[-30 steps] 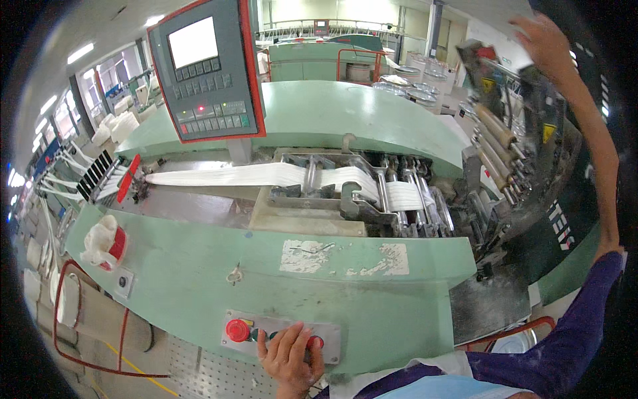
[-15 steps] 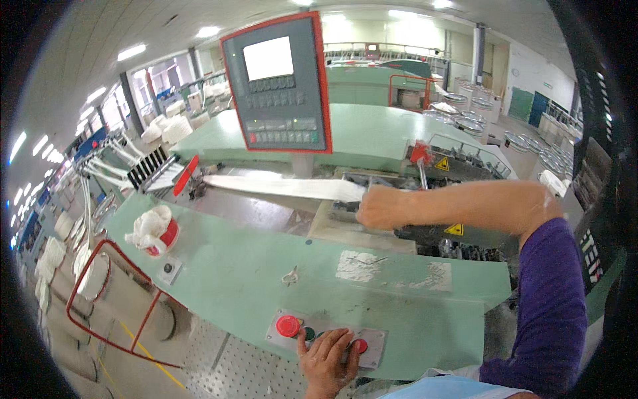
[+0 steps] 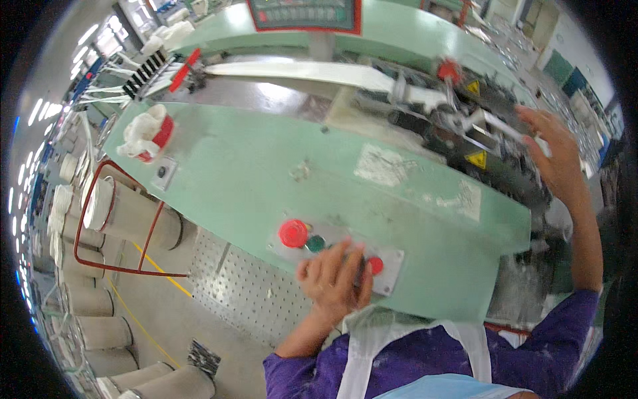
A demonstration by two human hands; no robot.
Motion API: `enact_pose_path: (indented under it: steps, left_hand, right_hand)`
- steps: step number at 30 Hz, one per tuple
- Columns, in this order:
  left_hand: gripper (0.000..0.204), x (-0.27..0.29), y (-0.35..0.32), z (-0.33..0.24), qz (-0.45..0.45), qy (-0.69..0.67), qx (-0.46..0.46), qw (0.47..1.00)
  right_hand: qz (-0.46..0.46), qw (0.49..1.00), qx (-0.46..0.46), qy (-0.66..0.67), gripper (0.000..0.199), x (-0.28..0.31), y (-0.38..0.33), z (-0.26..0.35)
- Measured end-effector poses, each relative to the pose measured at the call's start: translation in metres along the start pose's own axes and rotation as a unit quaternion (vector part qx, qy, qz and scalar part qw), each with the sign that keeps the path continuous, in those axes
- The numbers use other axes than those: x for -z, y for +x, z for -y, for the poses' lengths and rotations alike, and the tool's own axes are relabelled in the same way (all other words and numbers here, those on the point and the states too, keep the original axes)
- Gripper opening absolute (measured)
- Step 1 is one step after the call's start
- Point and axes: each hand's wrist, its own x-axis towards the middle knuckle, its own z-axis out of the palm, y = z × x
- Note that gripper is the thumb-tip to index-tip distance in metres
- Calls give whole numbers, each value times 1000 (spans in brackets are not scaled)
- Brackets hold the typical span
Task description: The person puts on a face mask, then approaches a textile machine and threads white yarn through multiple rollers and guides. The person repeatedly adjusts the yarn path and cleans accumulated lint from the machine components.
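My left hand rests over a metal button panel, fingers bent and apart, covering part of its buttons. Left of the fingers are a big red mushroom button and a green button; a smaller red button sits beside them on the right. My right hand, blurred, is raised with thumb and fingers apart by a shiny metal arm on the roller unit. Whether it touches that arm I cannot tell. A flat white fibre band runs from the left into the rollers.
A red and white tub of fibre stands on the green machine cover. At the left are a red rail and several tall cans. A screen console stands behind, and a perforated step plate lies below.
My right hand has moved from the fibre band to the right side of the rollers, and its fingers have spread. My left hand stays on the panel. The view has tilted down.
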Motion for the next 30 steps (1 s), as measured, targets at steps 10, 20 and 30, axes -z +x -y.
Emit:
enact_pose_path:
  steps: [10,20,30]
  left_hand:
    - [22,-11,1,-8,-42,25,-13,999]
    - [30,-20,-31,-43,-41,144,63,987]
    - [31,-15,-16,-52,12,310,43,950]
  right_hand:
    - [-41,920,-352,167,24,-30,-267,-66]
    - [119,933,-315,130,24,-111,-385,-104]
    - [93,918,-292,254,29,-146,-388,-149]
